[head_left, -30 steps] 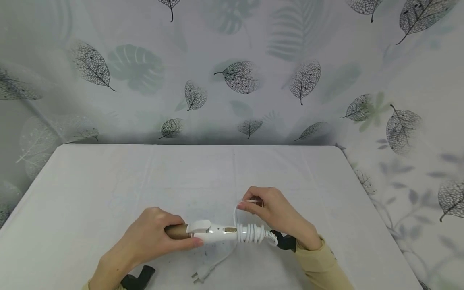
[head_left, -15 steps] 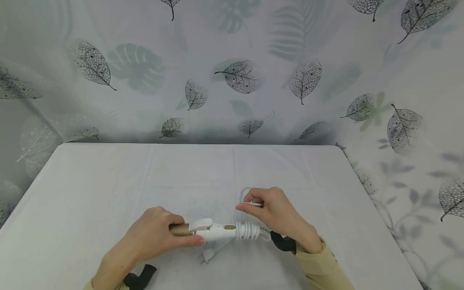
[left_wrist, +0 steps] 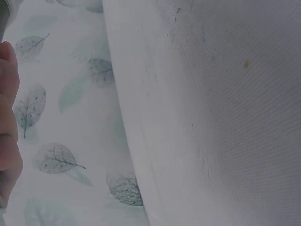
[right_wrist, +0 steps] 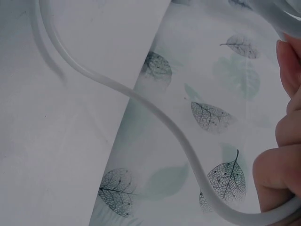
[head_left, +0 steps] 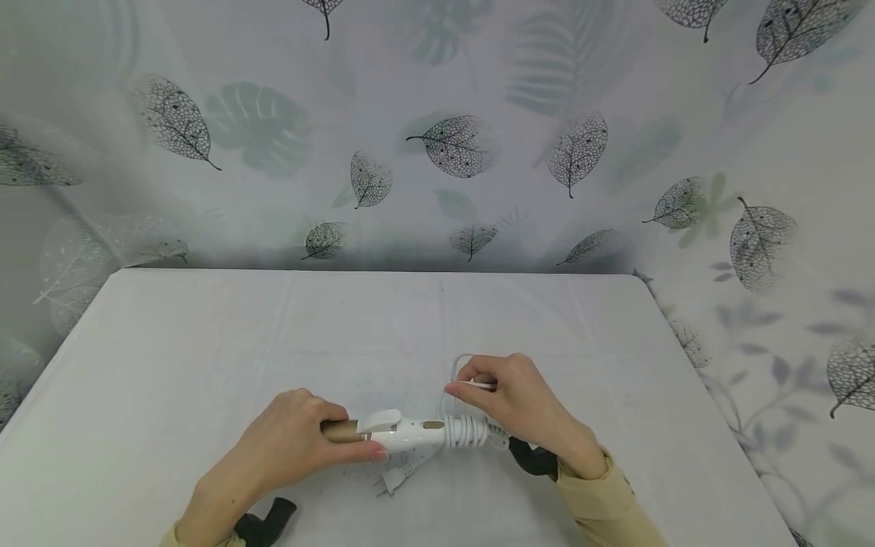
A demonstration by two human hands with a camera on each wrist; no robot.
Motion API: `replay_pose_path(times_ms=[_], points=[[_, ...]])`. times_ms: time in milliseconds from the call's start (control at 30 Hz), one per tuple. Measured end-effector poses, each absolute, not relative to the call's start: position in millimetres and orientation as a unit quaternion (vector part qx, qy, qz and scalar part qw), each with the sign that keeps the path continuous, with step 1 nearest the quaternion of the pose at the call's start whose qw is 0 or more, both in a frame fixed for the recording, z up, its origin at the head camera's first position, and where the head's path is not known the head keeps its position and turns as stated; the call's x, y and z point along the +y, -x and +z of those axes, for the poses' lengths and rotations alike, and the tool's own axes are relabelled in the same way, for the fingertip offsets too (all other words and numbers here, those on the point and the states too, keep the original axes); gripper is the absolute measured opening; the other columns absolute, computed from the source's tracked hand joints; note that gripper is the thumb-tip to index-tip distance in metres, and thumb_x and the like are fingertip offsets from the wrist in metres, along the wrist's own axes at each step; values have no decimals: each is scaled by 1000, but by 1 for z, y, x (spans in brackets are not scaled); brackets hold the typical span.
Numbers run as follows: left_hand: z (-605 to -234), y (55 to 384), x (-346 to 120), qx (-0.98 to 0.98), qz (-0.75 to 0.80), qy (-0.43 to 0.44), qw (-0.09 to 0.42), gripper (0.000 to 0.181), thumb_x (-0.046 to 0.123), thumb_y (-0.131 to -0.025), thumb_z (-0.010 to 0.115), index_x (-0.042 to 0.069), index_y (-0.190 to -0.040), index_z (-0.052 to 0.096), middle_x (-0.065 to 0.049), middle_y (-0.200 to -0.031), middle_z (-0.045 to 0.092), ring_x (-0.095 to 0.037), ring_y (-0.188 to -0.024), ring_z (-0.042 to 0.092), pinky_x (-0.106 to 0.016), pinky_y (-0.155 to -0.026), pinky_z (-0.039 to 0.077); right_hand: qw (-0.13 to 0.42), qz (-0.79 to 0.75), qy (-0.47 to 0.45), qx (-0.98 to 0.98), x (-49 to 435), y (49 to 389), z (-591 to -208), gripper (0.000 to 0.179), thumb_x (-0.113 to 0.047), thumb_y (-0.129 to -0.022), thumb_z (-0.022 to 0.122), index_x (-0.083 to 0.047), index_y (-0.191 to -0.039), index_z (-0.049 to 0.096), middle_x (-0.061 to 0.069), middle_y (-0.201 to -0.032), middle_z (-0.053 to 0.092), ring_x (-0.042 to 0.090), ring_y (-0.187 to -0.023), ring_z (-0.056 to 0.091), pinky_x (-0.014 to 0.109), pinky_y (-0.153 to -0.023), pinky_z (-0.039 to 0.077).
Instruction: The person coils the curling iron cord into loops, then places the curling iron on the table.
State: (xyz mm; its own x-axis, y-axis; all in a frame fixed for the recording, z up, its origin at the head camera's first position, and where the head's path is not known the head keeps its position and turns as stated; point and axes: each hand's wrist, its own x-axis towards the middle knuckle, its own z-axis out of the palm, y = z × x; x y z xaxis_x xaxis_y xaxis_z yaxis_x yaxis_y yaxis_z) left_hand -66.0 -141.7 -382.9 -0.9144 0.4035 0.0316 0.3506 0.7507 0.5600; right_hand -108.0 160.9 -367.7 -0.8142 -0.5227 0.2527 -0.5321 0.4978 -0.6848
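While our left hand (head_left: 294, 437) grips a curling iron (head_left: 410, 435), our right hand (head_left: 516, 391) pinches its white cord (head_left: 466, 431).
We see loops circling the iron, the plug (head_left: 396, 479) nearer us.

The left hand (head_left: 301, 433) conceals the far end of a curling iron's barrel (head_left: 340, 431) at 7 o'clock; at 5, the right hand (head_left: 519, 395) hides part of the white cord (right_wrist: 175, 133) it pinches. The frame's lower edge crops both beige sleeves (head_left: 601, 497). The left wrist view cuts that hand off at 9 o'clock; an orange speck (left_wrist: 246, 64) at 2 is too small to identify. In the right wrist view, the cord leaves the frame at 4 o'clock.
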Motion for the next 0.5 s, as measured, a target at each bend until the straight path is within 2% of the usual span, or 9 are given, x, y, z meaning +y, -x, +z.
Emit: replay_pose_path(times_ms=[233,500], points=[[-382,65,-142,943,277,-178,48,50,79,-72,66,33,-57,54,20,-51,23,3,-47,26,-19,-45,25,2,403,-307,-862,161,107,-368,8,-15,-93,72,-15,-86,72,-18,-56,28,-6,-49,18,17,-47,22],[-382,65,-142,949,264,-166,40,52,79,-73,65,28,-69,69,19,-49,35,2,-47,31,-20,-45,26,-17,406,-300,-863,162,107,-368,7,-14,-95,69,-11,-90,73,-18,-55,33,-6,-47,21,17,-46,24]])
